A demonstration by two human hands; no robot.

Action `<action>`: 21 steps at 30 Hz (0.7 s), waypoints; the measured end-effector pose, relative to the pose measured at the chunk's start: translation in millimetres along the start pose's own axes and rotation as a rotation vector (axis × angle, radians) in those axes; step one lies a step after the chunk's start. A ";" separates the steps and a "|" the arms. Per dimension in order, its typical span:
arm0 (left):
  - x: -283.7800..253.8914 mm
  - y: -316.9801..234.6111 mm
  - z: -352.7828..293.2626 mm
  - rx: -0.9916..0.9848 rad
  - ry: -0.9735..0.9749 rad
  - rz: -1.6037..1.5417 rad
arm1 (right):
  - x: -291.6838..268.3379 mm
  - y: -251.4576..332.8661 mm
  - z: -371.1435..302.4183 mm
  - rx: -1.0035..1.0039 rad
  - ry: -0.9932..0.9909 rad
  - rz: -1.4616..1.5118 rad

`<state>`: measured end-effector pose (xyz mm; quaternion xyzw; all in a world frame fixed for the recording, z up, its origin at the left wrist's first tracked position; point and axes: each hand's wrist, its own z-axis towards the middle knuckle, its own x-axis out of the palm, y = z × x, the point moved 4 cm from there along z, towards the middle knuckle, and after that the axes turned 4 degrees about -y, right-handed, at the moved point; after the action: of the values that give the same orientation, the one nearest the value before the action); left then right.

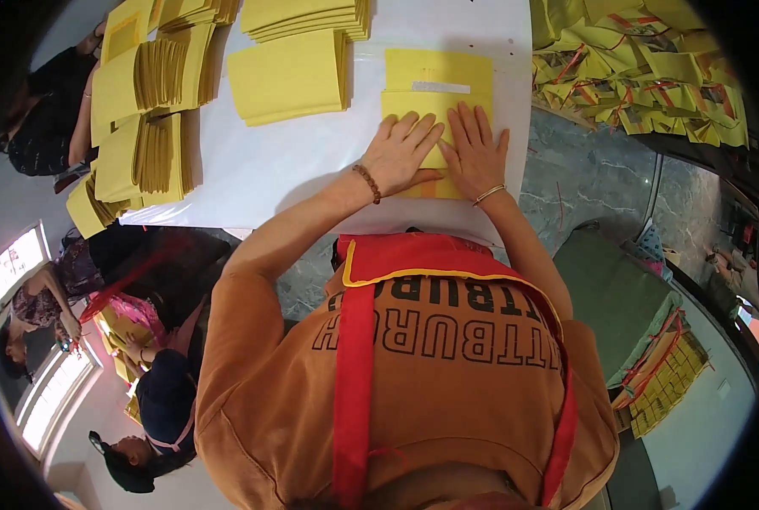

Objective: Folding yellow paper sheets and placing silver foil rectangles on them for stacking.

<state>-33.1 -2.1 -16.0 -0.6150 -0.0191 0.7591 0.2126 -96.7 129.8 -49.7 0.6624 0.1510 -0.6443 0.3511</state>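
Observation:
A yellow folded paper piece [401, 71] lies flat on the white-covered table [303, 149], close to its right edge. A narrow silvery-white strip [441, 87] runs across its upper part. My left hand [406, 151] presses flat on the paper's left side, fingers stretched out and thumb pointing right. On the right side my right hand [476, 157] rests flat too, fingers pointing away from me. The two hands nearly touch in the middle and cover much of the lower part. Neither hand grips anything.
Stacks of folded yellow paper [287, 76] stand left of my hands, with more yellow bundles [145, 157] along the table's left edge. Yellow pieces with red ties [634, 64] are heaped at the far right. A green-covered pile [609, 293] is beside me. Other people [171, 399] are at left.

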 end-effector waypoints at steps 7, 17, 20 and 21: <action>2.9 -21.4 28.5 -0.002 0.308 0.364 | -14.4 -44.4 15.0 0.258 0.157 1.214; -165.7 72.3 -33.7 -0.076 -0.357 0.155 | -33.8 -49.8 -17.7 0.510 -0.233 1.132; -136.9 125.9 -53.6 -0.122 -0.323 0.365 | -31.1 -28.5 -12.5 0.378 -0.206 1.092; -116.8 141.9 -61.5 -0.135 -0.268 0.410 | -34.5 -15.7 -6.5 0.263 -0.207 0.961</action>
<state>0.2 -185.8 35.8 -0.5125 0.0271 0.8582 0.0083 -106.4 153.9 -21.3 0.6283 -0.2888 -0.4858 0.5346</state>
